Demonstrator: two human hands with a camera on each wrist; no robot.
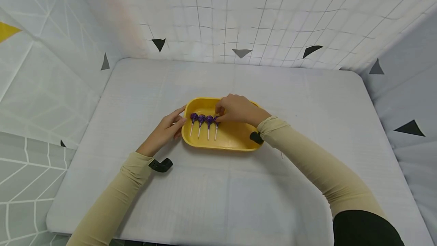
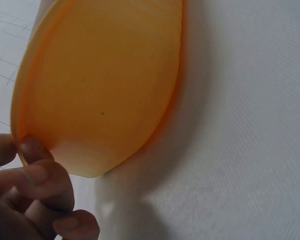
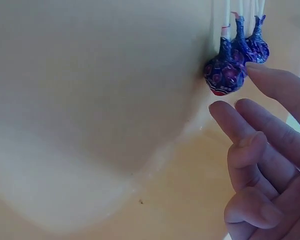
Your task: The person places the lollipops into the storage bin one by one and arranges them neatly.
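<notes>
1. Step in hand: the right hand (image 1: 237, 109) is apparently setting or straightening the fourth lollipop (image 1: 216, 131) at the right end of a row, beside the three other lollipops (image 1: 201, 120)
2. Right hand: the thumb is resting at the edge of the candy head, and the other fingers are bending loosely, parted from the thumb – no firm hold is showing in the right wrist view
3. Left hand: the left hand (image 1: 167, 128) is gripping the left end of the yellow tray (image 1: 237, 136), the thumb lying at the rim and the fingers partly curling
4. Location: the fourth lollipop is lying on the tray floor, slightly left of the middle of its length
5. Direction: its head, partly hidden by the fingers, is pointing towards the far side, its stick towards the near side
6. Long axis: it is running across the tray's width, roughly square to its length and nearly parallel to its neighbours
7. Next move: by judgement, the position is calling for lifting the right fingers clear – without rolling the candy head – while the left hand is steadying the tray
</notes>
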